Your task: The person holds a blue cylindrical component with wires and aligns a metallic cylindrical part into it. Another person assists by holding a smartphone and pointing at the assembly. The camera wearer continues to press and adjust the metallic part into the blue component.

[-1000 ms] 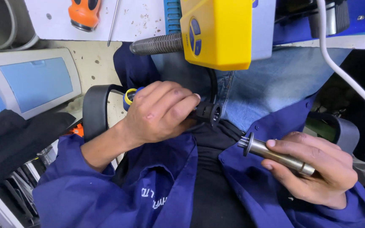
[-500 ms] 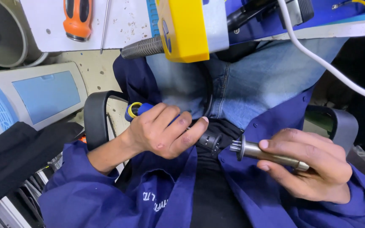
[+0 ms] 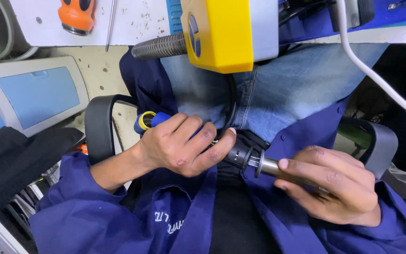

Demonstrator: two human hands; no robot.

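Note:
My left hand [image 3: 182, 146] is wrapped around the blue handle of a soldering iron [image 3: 152, 120], whose yellow and black end sticks out past my fingers to the left. My right hand [image 3: 334, 183] pinches the metal barrel [image 3: 271, 166] of the iron at its front end. The black collar [image 3: 241, 156] between handle and barrel shows between the two hands. Everything is held over my lap, above my blue work coat [image 3: 179, 216] and jeans [image 3: 278, 94].
A yellow and grey station box [image 3: 226, 30] with a ribbed hose [image 3: 158, 46] sits on the bench edge above. A white cable [image 3: 367, 66] runs down the right. An orange-handled tool [image 3: 76, 14] lies on the bench. Black chair armrests [image 3: 100, 124] flank me; a grey device with a blue panel [image 3: 36, 96] stands left.
My view has shifted, so the bench items sit further left. The barrel in my right hand now meets the black collar at the handle, where a second ago the two were apart.

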